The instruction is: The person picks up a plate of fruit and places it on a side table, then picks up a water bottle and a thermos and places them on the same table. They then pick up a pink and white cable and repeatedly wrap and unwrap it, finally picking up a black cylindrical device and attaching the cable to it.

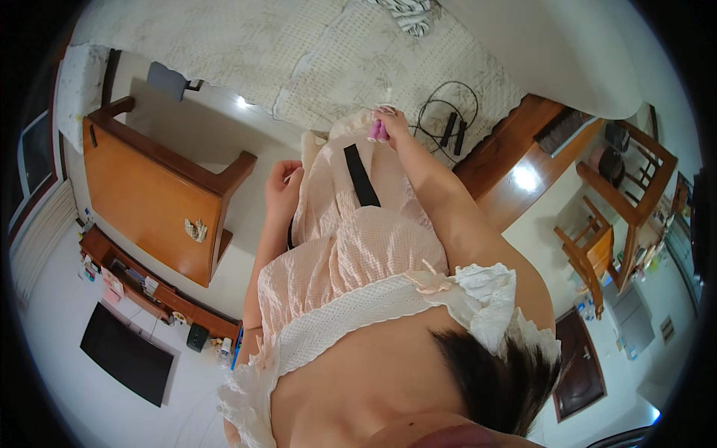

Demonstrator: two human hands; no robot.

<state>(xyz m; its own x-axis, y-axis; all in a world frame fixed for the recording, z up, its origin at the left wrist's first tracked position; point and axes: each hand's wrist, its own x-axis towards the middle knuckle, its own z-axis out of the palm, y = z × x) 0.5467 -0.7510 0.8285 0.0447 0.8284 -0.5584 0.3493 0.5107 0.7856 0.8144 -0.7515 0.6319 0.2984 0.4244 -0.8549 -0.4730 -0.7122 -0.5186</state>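
My right hand [394, 124] is closed around a small pink-purple thing [378, 131] with whitish trim, of a kind I cannot make out. It is held over the near edge of the quilted bed cover [328, 67]. Down beside the pale pink dress [351, 239] hangs my left hand [284, 185], fingers loosely curled and apart, with nothing visible in it. A black strip [361, 176] lies along the front of the dress. Just right of my right hand, a looped black cord [448, 84] with two black handles [452, 131] rests on the cover.
An orange-brown wooden table [149, 201] stands to the left, with a small patterned cloth [196, 230] on it. Wooden chairs [590, 246] are at the right. A dark-bristled brush [564, 133] lies on the wooden ledge [508, 164]. Striped fabric [411, 16] lies on the bed's far part.
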